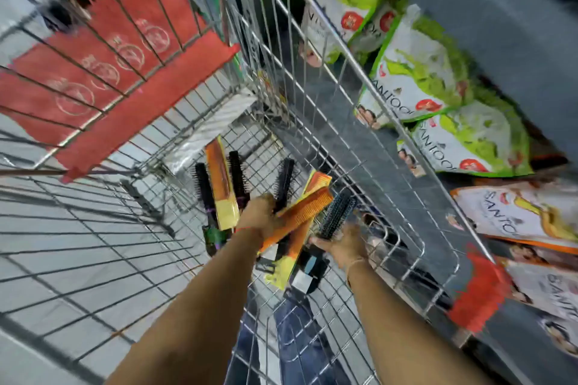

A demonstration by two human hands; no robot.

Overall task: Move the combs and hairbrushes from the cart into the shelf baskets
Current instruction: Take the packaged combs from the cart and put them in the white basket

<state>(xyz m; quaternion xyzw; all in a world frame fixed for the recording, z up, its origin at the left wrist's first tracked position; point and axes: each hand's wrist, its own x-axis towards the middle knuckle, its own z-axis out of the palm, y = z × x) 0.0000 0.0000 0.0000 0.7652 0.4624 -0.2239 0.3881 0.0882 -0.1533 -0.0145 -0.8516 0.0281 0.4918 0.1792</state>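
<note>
Both my arms reach down into a wire shopping cart point(316, 122). My left hand point(261, 216) is shut on an orange comb point(305, 212) and a black round hairbrush point(285, 181). My right hand point(342, 244) grips a dark round hairbrush point(337, 212) by its handle. On the cart floor lie another packaged orange comb point(222, 184), two black round hairbrushes point(203, 187) beside it, and a yellow-carded comb pack point(289, 262) under my hands. No shelf baskets are in view.
The cart's red child-seat flap point(103, 72) is folded at the upper left. Green-and-white Santoor packs point(434, 72) fill the shelf along the right, close against the cart's side. Grey tiled floor shows through the wires. The image is motion-blurred.
</note>
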